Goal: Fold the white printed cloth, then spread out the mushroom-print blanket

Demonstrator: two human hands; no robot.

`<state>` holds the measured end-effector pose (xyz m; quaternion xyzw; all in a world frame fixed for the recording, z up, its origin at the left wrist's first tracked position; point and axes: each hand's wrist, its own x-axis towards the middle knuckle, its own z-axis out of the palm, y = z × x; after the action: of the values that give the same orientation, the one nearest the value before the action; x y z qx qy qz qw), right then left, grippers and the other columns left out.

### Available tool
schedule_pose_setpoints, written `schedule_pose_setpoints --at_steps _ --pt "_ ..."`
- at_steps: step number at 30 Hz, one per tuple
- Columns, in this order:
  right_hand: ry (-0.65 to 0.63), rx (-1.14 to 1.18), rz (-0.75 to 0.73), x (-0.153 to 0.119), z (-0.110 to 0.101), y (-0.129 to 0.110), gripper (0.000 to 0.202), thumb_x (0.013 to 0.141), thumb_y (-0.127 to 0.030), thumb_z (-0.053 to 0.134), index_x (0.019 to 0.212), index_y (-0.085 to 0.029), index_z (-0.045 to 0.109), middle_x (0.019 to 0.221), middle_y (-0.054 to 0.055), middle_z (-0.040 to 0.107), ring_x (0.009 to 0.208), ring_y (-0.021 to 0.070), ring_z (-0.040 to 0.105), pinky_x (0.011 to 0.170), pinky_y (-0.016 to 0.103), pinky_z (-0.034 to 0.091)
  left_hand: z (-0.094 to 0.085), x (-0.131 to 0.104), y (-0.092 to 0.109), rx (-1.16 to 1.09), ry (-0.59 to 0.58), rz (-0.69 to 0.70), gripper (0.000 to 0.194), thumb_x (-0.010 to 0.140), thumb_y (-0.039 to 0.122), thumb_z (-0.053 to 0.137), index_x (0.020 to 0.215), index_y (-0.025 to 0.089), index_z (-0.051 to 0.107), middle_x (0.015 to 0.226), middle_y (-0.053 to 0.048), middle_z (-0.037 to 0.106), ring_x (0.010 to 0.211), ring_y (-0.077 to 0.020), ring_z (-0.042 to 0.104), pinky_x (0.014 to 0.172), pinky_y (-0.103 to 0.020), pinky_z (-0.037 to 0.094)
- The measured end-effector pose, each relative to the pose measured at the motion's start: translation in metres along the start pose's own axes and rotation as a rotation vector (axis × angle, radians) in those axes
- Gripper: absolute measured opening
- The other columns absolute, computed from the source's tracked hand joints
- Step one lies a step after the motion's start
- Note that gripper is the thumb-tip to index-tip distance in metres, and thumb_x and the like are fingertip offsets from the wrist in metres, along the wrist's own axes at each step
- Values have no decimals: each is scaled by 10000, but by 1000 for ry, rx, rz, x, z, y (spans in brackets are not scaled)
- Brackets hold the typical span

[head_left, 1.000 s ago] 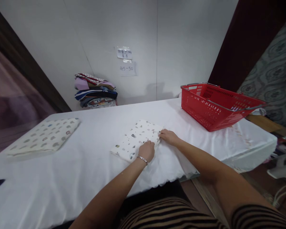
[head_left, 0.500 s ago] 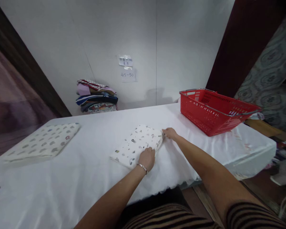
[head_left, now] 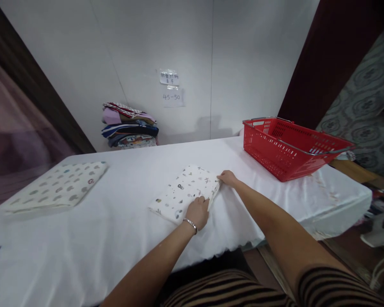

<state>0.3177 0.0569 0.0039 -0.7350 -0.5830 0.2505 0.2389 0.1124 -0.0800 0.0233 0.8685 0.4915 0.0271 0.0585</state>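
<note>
From my end of the feed I had the folded cloth [head_left: 183, 191], white with small prints, lying flat on the white-covered table [head_left: 124, 204]; I took it as the centre of my clock. The right hand [head_left: 228, 178] had just slid outward to the corner at about two o'clock, while the left hand [head_left: 197, 213] had eased slightly back towards half past four. The cloth itself kept its place. I judged that this left its layered right edge steadied at two spots — the handling seemed confined to that side.

I read the right hand as nearly closed, thumb and fingers pinching that corner. The left was half curled, fingers over the edge; its thumb was out of my sight, so I couldn't tell whether it gripped or merely pressed. A silvery bracelet [head_left: 191, 226] circled that wrist.

Farther out I had a second cloth [head_left: 59, 185] at nine o'clock, a fabric stack [head_left: 129, 128] between ten and eleven, and a red basket [head_left: 269, 158] between two and three — apart from both hands.
</note>
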Motion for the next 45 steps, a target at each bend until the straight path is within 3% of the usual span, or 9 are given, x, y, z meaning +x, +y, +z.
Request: schedule_pose_setpoints --at_steps 6,12,17,24,28,34,45 --pt "-12 165 -6 -5 -2 10 215 788 -331 565 768 -136 654 679 32 644 564 104 556 493 186 378 3 -7 -5 -99 50 20 370 780 248 496 1140 164 506 1071 -85 518 994 -219 465 881 -337 391" --pt "58 207 -10 -4 -13 11 243 859 -300 442 810 -128 605 770 47 641 539 74 540 461 166 367 10 -10 -8 -148 105 31 389 766 230 506 1151 178 501 1066 -74 514 985 -209 462 879 -335 383" --pt "24 82 -56 -4 -12 7 247 782 -381 560 699 -154 616 657 21 622 585 109 548 506 190 357 13 -11 -8 -139 118 24 397 760 222 513 1154 175 498 1061 -75 509 988 -211 454 883 -337 377" --pt "5 -94 -38 2 -6 -1 215 645 -359 691 713 -158 653 784 60 657 741 169 580 563 213 346 10 -14 -6 -144 115 18 436 752 214 525 1185 175 479 1070 -74 505 987 -210 452 879 -338 378" --pt "17 -113 -46 0 -5 -6 155 654 -281 659 750 -159 656 802 46 660 738 154 580 557 204 342 9 -14 -5 -156 100 6 426 753 216 524 1176 190 485 1078 -73 505 1000 -212 454 885 -346 377" --pt "79 -86 -54 -1 -14 -2 169 683 -290 615 793 -167 652 838 39 659 761 150 574 564 201 352 11 -16 -10 -237 120 25 412 761 216 510 1173 202 496 1124 -61 525 1049 -208 453 940 -355 372" --pt "70 47 27 -1 -1 13 209 683 -308 630 766 -121 672 659 28 644 620 129 576 531 194 375 19 -29 -12 -298 187 85 457 759 189 505 1216 182 474 1217 -63 531 1109 -213 449 1006 -384 359"
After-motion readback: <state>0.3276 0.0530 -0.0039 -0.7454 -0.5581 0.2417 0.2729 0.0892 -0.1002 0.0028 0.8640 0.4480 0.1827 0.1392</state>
